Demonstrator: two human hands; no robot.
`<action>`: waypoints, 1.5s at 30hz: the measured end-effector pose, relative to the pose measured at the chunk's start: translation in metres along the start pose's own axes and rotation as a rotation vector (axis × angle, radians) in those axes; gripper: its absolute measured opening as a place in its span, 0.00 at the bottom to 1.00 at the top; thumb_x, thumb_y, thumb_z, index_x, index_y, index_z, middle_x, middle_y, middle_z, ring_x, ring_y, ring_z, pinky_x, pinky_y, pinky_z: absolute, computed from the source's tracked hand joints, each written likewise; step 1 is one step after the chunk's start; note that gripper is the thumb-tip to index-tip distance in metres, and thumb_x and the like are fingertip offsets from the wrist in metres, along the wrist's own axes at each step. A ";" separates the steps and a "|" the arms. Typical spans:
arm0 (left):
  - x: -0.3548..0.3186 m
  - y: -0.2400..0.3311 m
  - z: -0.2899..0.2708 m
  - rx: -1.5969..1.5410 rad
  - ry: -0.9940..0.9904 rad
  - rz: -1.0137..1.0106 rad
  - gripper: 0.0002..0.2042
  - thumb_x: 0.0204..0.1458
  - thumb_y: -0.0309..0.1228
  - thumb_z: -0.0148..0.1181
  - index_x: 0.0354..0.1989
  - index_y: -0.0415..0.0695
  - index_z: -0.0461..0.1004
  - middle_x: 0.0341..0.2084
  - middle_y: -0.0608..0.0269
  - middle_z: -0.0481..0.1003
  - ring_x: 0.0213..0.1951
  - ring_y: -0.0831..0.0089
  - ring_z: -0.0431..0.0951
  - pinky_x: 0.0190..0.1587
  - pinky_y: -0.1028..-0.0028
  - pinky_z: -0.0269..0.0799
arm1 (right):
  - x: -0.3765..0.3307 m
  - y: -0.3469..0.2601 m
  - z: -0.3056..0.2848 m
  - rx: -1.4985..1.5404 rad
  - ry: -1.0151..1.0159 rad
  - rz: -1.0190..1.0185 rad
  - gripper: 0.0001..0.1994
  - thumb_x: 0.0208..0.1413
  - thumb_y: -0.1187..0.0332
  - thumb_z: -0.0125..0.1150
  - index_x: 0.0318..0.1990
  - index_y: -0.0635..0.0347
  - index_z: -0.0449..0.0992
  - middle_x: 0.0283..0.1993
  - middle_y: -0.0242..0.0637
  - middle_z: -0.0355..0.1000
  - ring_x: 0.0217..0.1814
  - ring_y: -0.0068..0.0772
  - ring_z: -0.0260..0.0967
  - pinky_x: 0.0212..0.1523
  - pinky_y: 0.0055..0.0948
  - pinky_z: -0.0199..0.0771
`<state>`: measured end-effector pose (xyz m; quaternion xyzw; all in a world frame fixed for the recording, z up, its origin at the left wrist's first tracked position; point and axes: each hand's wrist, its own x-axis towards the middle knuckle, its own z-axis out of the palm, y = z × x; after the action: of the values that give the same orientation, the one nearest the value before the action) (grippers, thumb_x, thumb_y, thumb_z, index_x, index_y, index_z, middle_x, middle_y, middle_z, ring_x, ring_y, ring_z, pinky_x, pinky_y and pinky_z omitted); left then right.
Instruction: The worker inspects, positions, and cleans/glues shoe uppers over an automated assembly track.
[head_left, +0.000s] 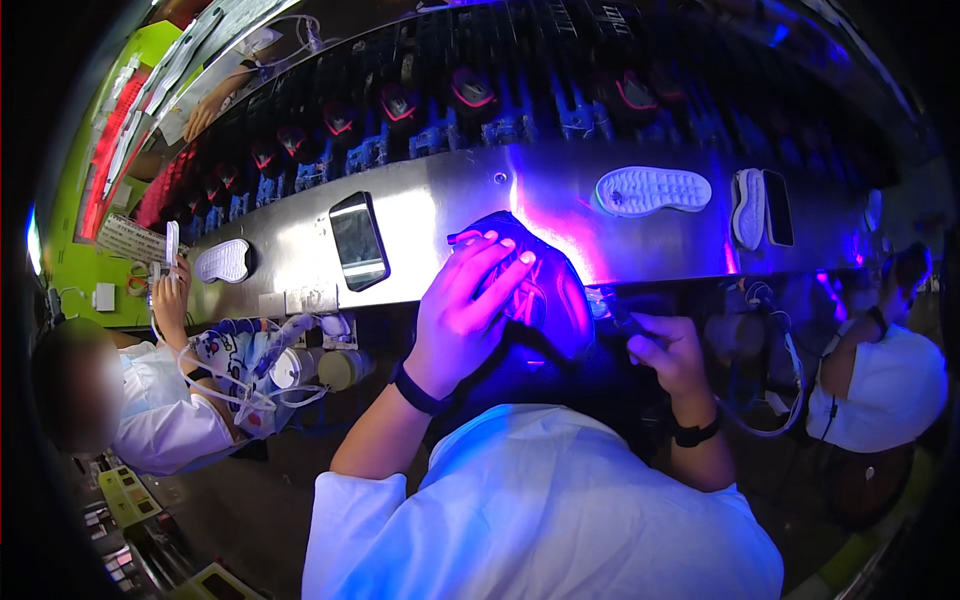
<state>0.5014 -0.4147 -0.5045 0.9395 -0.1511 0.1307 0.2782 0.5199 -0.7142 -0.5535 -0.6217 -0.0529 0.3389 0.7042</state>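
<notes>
Under pink and blue light, a dark shoe (555,300) with laces is tilted at the table's near edge. My left hand (465,315) lies over its laced front, fingers spread across it and holding it. Part of the shoe is hidden beneath that hand. My right hand (672,352) grips what looks like a small brush (622,316) with a dark handle. Its pale tip is at the right side of the shoe, close to the lower edge; whether it touches I cannot tell.
On the metal table (430,200) lie a phone (359,241), a white sole (655,191) and another sole (747,208) beside a second phone (777,208). Dark shoes (397,101) hang on racks behind. Co-workers sit left (170,420) and right (885,385). White tubs (297,367) stand at the left.
</notes>
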 end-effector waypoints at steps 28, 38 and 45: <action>-0.001 0.004 -0.023 -0.209 -0.283 -0.549 0.30 0.32 0.24 0.71 0.53 0.46 0.78 0.37 0.56 0.78 0.37 0.60 0.81 0.42 0.69 0.76 | 0.034 -0.043 -0.011 -0.549 0.053 -0.276 0.15 0.52 0.73 0.69 0.48 0.66 0.80 0.30 0.35 0.74 0.31 0.23 0.69 0.34 0.23 0.66; 0.018 -0.004 -0.003 -0.945 -0.415 -0.779 0.36 0.32 0.20 0.76 0.58 0.39 0.73 0.43 0.60 0.79 0.43 0.71 0.79 0.50 0.70 0.75 | 0.054 -0.006 -0.001 -0.098 0.147 -0.049 0.15 0.57 0.69 0.67 0.50 0.65 0.80 0.28 0.24 0.71 0.28 0.13 0.65 0.30 0.16 0.62; 0.014 -0.004 0.011 -1.149 -0.469 -0.875 0.37 0.37 0.18 0.76 0.62 0.37 0.69 0.51 0.62 0.77 0.53 0.75 0.74 0.59 0.71 0.68 | 0.075 -0.030 -0.023 -0.173 0.057 0.008 0.16 0.54 0.72 0.68 0.50 0.66 0.80 0.29 0.26 0.73 0.28 0.15 0.67 0.29 0.18 0.66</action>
<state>0.5180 -0.4204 -0.5109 0.6241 0.1358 -0.2942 0.7110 0.6008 -0.6927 -0.5566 -0.6897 -0.0594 0.3179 0.6479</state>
